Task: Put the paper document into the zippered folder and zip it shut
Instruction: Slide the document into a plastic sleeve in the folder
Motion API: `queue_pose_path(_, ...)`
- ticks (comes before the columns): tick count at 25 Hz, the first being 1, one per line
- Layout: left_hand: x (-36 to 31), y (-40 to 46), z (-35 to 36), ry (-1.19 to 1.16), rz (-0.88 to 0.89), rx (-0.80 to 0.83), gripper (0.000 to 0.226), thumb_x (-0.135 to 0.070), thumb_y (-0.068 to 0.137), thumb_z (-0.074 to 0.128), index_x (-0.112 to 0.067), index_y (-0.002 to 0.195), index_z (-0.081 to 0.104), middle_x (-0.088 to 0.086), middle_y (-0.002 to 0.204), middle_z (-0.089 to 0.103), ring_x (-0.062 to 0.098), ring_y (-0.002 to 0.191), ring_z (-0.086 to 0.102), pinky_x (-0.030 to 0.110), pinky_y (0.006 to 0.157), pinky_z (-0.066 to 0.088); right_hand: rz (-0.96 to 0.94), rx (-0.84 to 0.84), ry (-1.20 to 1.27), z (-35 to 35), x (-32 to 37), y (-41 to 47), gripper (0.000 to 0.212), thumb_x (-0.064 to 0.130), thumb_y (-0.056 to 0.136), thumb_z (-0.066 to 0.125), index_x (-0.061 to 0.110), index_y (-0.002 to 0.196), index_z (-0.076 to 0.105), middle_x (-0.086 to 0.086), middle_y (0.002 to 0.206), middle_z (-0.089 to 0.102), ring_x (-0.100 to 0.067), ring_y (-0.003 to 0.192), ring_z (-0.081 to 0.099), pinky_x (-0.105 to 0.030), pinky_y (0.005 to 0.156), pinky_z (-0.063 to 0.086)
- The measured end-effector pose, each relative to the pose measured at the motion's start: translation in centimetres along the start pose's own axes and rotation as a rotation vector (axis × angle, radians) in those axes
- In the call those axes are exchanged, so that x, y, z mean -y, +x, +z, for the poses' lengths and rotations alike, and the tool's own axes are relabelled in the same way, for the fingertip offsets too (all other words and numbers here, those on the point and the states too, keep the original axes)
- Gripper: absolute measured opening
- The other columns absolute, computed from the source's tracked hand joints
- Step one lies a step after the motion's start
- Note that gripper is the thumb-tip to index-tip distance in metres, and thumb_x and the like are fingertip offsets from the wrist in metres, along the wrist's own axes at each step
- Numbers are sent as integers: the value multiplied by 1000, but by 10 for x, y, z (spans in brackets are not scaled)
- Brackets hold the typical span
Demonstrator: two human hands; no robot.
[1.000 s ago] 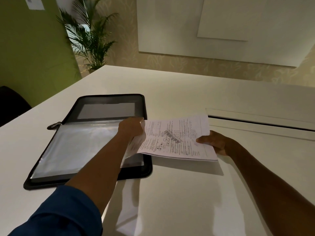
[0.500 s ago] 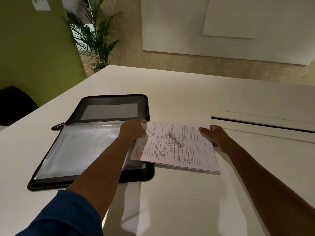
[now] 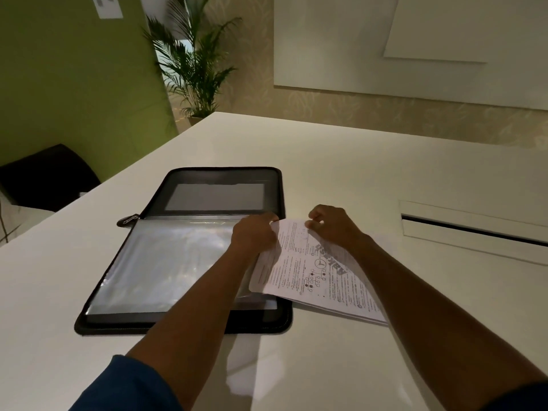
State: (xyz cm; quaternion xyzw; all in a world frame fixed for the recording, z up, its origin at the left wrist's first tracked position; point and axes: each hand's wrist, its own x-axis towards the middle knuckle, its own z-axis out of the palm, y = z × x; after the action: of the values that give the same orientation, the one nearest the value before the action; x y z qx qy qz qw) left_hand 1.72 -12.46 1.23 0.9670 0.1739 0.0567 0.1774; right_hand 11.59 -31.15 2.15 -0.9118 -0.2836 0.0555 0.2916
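Observation:
A black zippered folder (image 3: pixel 184 179) lies open on the white table, with clear plastic sleeves (image 3: pixel 166 262) spread over its near half. Its zip pull (image 3: pixel 128 220) sticks out at the left spine. The printed paper document (image 3: pixel 320 274) rests partly over the folder's right edge and partly on the table. My left hand (image 3: pixel 255 234) pinches the document's far left corner. My right hand (image 3: pixel 333 225) grips the document's far edge just beside it, fingers curled over the paper.
A long slot with a white raised cover (image 3: pixel 474 229) is set into the table (image 3: pixel 355 161) at the right. A dark chair (image 3: pixel 47 173) stands past the table's left edge. A potted palm (image 3: pixel 195 63) and a green wall are beyond the far corner.
My right hand has moved from the document's right edge to its far edge, close to my left hand. The document has slid further left over the folder's right edge.

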Motion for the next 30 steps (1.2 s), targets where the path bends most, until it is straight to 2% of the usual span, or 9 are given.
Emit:
queue_pose_path(4,-2,-2,1,-16,-2,-60,29,-45,95,53,-29,118,62,1,114,70,20,91,66,29,72,46,29,43,-71,19,20,27,24,37,86,63,20,102,68,-1,105,70,-19,98,62,-40,90,51)
queue_pose_path(7,-1,-4,3,-52,-23,-108,31,-45,95,54,-24,117,58,3,114,69,22,93,68,30,76,48,-33,71,-46,27,25,37,19,32,85,66,16,94,73,-3,101,71,-14,84,61,-28,75,48)
queue_pose_path(9,1,-5,3,-65,-71,-130,30,-42,94,58,-20,113,55,5,108,69,23,87,68,31,79,53,-69,78,-21,31,27,40,19,29,86,67,13,94,74,-5,99,73,-11,78,59,-23,69,43)
queue_pose_path(14,2,4,-1,-88,-187,-145,22,-37,93,61,-16,99,63,6,97,69,18,75,62,28,77,52,-74,49,86,36,30,45,17,26,89,65,14,96,75,-3,100,74,-9,79,60,-21,70,41)
queue_pose_path(18,2,7,1,-179,-234,-157,24,-38,94,60,-15,91,66,6,89,69,16,68,59,24,73,49,-112,57,79,35,31,49,16,23,88,66,14,97,76,-1,97,74,-7,78,59,-11,65,36)
queue_pose_path(23,0,7,-1,-232,-246,-200,25,-38,94,59,-15,90,68,5,84,68,18,69,61,27,74,53,-126,129,126,37,32,54,7,22,85,69,20,88,76,9,82,69,1,71,60,-20,70,42)
queue_pose_path(28,1,5,-2,-171,-249,-133,24,-39,92,62,-16,89,68,3,82,66,16,69,61,25,72,51,-125,110,143,40,37,57,15,22,83,72,16,97,76,8,88,68,-5,80,62,-22,78,46)
queue_pose_path(30,1,4,-3,-128,-230,-121,23,-38,92,63,-16,91,70,2,82,66,17,69,61,25,70,50,-123,63,143,42,42,57,18,21,80,75,15,97,73,6,89,67,-9,80,61,-19,73,46)
